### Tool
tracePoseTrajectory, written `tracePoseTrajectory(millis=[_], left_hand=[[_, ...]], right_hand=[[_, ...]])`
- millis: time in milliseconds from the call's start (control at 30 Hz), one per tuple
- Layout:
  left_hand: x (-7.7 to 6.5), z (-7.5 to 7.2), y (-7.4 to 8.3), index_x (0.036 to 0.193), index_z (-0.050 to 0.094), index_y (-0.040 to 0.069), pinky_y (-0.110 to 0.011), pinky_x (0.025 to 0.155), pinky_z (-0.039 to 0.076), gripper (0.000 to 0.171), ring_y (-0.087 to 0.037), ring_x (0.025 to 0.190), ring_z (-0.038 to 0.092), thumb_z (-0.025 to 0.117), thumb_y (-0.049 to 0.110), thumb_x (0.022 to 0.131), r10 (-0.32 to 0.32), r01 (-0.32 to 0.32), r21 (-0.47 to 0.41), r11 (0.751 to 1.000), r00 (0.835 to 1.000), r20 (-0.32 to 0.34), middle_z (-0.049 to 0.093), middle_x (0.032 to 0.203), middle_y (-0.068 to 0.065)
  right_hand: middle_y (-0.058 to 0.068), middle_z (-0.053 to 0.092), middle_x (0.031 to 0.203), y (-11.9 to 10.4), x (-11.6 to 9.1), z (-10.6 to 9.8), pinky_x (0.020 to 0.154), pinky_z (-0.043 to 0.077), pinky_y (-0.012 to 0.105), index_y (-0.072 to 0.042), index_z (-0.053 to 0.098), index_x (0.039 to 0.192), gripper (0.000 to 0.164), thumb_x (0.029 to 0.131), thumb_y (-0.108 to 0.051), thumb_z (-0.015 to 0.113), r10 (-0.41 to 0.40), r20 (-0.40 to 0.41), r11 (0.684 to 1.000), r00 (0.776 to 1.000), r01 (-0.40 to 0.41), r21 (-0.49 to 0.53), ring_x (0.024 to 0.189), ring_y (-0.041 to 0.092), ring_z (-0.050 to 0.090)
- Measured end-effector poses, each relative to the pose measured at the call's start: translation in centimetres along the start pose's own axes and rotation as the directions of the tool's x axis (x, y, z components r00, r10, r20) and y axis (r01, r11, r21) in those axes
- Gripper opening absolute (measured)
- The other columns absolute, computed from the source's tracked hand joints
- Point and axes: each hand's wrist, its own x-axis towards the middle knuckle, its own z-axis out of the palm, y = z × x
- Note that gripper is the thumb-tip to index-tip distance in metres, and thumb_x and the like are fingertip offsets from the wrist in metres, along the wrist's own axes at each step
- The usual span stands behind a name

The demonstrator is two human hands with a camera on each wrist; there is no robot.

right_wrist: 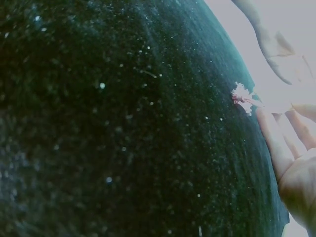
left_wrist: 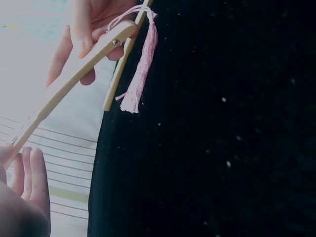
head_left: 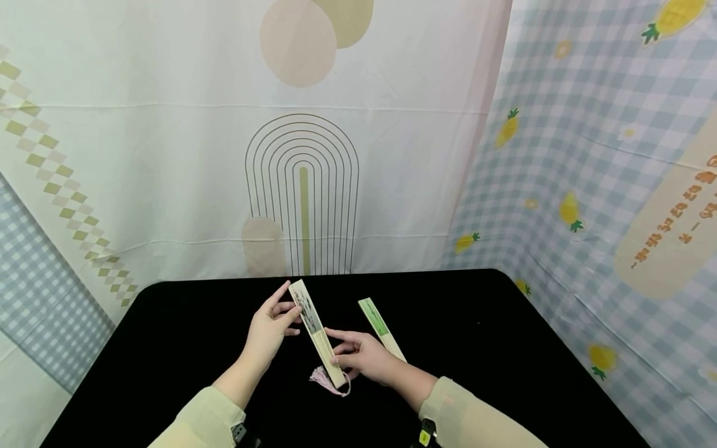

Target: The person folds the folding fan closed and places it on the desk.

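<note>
A closed folding fan [head_left: 311, 316] with a dark painted pattern and pale ribs is held slanted above the black table. Near its upper end, my left hand [head_left: 269, 330] pinches it between thumb and fingers. Lower down, by the pivot, my right hand [head_left: 366, 358] grips the ribs with thumb and fingers. From the pivot end hangs a pink tassel [left_wrist: 143, 74], also in the right wrist view at the fingertips. A second folding fan [head_left: 376, 318], green and closed, lies on the table just beyond my right hand, which hides part of it.
The black table [head_left: 476, 361] reaches back to a pale patterned curtain [head_left: 403, 186]. On the right hangs a blue checked cloth [head_left: 538, 155] with pineapple prints.
</note>
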Motion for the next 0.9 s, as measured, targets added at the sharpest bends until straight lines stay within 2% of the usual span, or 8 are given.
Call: tracePoseTrajectory(millis=[167, 433, 667, 900], left_hand=[[0.2, -0.2, -0.7, 0.154, 0.039, 0.027, -0.033, 0.066, 0.061, 0.069, -0.032, 0.089, 0.068, 0.068, 0.006, 0.094, -0.025, 0.024, 0.041, 0.999, 0.999, 0.024, 0.067, 0.108, -0.016], [0.2, -0.5, -1.6, 0.156, 0.033, 0.031, -0.035, 0.068, 0.061, 0.074, -0.025, 0.085, 0.068, 0.069, 0.011, 0.094, -0.094, 0.087, 0.120, 0.989, 0.994, 0.058, 0.068, 0.104, -0.013], [0.0, -0.5, -2.0, 0.158, 0.028, 0.025, -0.036, 0.064, 0.061, 0.078, -0.025, 0.080, 0.068, 0.069, 0.007, 0.093, -0.109, 0.098, 0.137, 0.986, 0.991, 0.080, 0.068, 0.098, -0.014], [0.0, -0.2, -2.6, 0.160, 0.021, 0.019, -0.036, 0.060, 0.059, 0.086, -0.023, 0.075, 0.069, 0.070, 0.002, 0.091, -0.148, 0.129, 0.165, 0.978, 0.983, 0.107, 0.070, 0.091, -0.009]], right_hand=[[0.016, 0.071, 0.109, 0.2, -0.1, -0.1, 0.061, 0.061, 0.039, -0.014, 0.046, 0.150, 0.060, 0.094, -0.002, 0.066, 0.013, 0.004, 1.000, 1.000, -0.013, -0.005, 0.082, 0.024, 0.071], [0.013, 0.072, 0.107, 0.5, -0.3, -0.3, 0.061, 0.061, 0.035, -0.015, 0.047, 0.149, 0.059, 0.094, -0.005, 0.066, 0.037, 0.028, 0.999, 0.999, -0.036, -0.024, 0.082, 0.024, 0.072], [0.012, 0.072, 0.106, 0.6, -0.4, -0.4, 0.061, 0.061, 0.034, -0.018, 0.049, 0.148, 0.058, 0.094, -0.006, 0.067, 0.066, 0.035, 0.998, 0.997, -0.065, -0.016, 0.080, 0.024, 0.072], [0.011, 0.072, 0.103, 1.0, -0.4, -0.5, 0.061, 0.061, 0.035, -0.017, 0.048, 0.148, 0.059, 0.093, -0.006, 0.067, 0.113, 0.055, 0.993, 0.992, -0.114, 0.008, 0.077, 0.021, 0.071]])
